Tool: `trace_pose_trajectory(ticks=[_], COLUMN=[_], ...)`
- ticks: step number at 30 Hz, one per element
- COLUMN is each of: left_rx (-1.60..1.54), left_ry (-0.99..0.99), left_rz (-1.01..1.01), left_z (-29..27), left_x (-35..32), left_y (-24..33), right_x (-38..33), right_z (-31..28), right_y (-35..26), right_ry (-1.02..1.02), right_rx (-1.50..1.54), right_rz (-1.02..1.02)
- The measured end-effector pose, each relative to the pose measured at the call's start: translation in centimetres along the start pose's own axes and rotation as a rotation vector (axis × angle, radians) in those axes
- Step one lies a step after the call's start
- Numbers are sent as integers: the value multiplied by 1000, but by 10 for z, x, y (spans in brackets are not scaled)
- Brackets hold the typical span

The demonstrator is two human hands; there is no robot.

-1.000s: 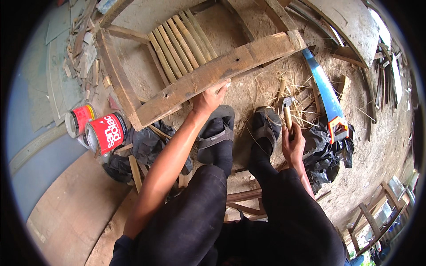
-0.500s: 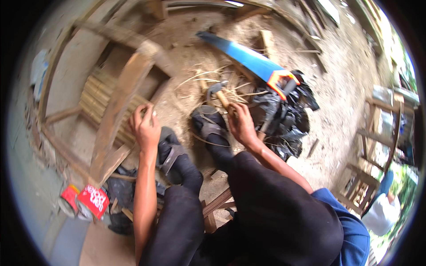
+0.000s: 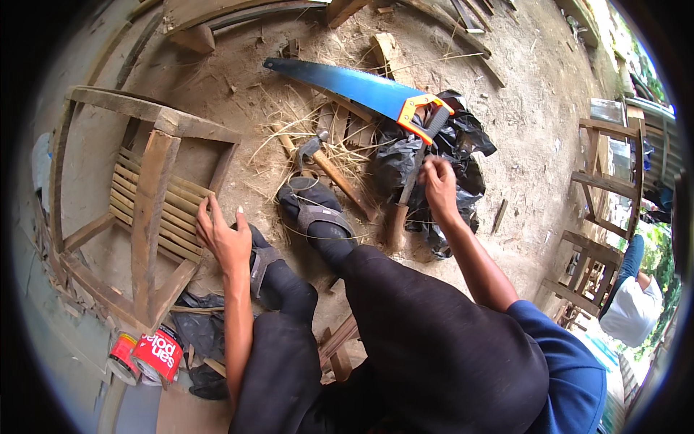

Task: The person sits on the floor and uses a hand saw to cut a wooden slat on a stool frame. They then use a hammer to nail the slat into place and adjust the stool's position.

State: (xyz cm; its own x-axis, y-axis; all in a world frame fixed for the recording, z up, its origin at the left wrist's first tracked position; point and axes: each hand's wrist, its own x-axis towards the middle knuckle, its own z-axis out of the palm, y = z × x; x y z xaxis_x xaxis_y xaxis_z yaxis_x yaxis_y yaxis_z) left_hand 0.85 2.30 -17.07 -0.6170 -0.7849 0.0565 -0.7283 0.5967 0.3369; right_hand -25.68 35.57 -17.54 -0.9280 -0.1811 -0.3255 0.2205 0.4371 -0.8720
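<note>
My left hand is open with fingers spread, resting at the edge of a wooden chair frame with bamboo slats that lies on the dirt. My right hand reaches over a black plastic bag, fingertips pinched on the dark shaft of a chisel with a wooden handle. A claw hammer lies loose on straw just beyond my sandalled right foot. A handsaw with a blue blade and orange-black handle lies past the bag.
Two red tins stand at the lower left by dark rags. Unfinished wooden chair frames stand at the right, where another person crouches. Wood offcuts and planks lie along the far side.
The view has swung right. My right hand has left the hammer by my foot and moved to the chisel on the black bag. My left hand has lifted off the frame's plank.
</note>
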Motion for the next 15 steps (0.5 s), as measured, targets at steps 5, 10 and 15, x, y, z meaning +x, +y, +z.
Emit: trace_pose_trajectory(ticks=[5, 10, 15], left_rx=[39, 99, 114], left_ry=[-16, -46, -18], left_rz=[9, 83, 89], left_z=[-7, -4, 2], left_x=[-1, -3, -8], left_y=[-6, -14, -17], right_x=[-34, -11, 14], right_z=[19, 57, 68], right_y=[56, 21, 17], right_ry=[-167, -75, 61], right_rx=[-376, -507, -545], right_rz=[-262, -524, -441])
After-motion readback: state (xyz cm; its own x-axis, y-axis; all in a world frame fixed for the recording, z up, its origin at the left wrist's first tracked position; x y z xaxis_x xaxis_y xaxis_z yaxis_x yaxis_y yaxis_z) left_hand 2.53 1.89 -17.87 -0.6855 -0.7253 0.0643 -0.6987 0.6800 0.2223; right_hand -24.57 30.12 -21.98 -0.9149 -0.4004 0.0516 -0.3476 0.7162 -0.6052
